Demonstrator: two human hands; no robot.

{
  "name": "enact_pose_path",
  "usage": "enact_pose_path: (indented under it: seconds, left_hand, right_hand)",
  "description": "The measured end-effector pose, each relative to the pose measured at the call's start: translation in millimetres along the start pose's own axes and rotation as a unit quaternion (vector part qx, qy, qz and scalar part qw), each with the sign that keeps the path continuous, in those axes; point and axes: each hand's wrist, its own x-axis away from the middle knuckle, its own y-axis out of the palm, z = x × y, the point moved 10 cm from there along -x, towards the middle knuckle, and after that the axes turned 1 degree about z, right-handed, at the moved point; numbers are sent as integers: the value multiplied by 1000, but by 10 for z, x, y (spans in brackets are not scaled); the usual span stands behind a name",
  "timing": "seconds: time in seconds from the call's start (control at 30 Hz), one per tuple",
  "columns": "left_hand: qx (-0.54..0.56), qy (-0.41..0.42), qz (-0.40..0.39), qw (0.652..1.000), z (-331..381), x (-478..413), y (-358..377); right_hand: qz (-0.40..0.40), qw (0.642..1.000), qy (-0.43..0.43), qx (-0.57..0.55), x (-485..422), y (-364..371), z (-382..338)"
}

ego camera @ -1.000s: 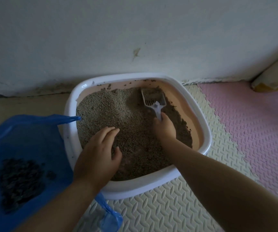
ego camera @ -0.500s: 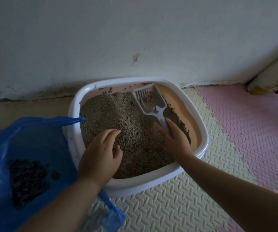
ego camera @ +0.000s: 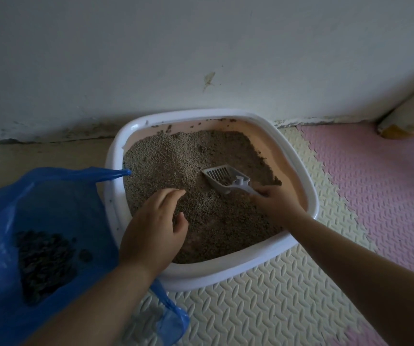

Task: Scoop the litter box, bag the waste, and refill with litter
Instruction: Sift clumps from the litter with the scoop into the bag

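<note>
A white-rimmed litter box (ego camera: 225,275) with a peach inner wall stands against the wall, filled with grey-brown litter (ego camera: 176,158). My right hand (ego camera: 279,204) grips the handle of a white slotted scoop (ego camera: 222,176), whose head lies on the litter in the box's middle right and points left. My left hand (ego camera: 154,229) hovers over the near left part of the litter, fingers loosely curled, holding nothing that I can see. A blue plastic bag (ego camera: 58,203) stands open to the left of the box, with dark waste clumps (ego camera: 44,260) inside.
A pale wall (ego camera: 201,46) runs right behind the box. The box stands on cream textured foam mat (ego camera: 263,308); pink mat (ego camera: 375,183) lies to the right. A worn piece of furniture (ego camera: 410,116) juts in at the far right. Bare floor (ego camera: 26,156) lies at left.
My right hand has pulled the scoop from the far side of the box toward the middle and turned its head leftward. The left hand has barely moved.
</note>
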Motion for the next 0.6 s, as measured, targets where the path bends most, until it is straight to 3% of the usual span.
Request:
enact_pose_path:
  seconds: [0.23, 0.47, 0.6]
  left_hand:
    - [8, -2, -2, 1000, -1, -6, 8]
    - [14, 5, 8, 1000, 7, -6, -12]
    - [16, -8, 8, 1000, -7, 3, -24]
  right_hand:
    - [-1, 999, 27, -33, -440, 113, -373]
    - [15, 997, 71, 19, -768, 444, -567]
    - [53, 998, 38, -1, -549, 450, -432]
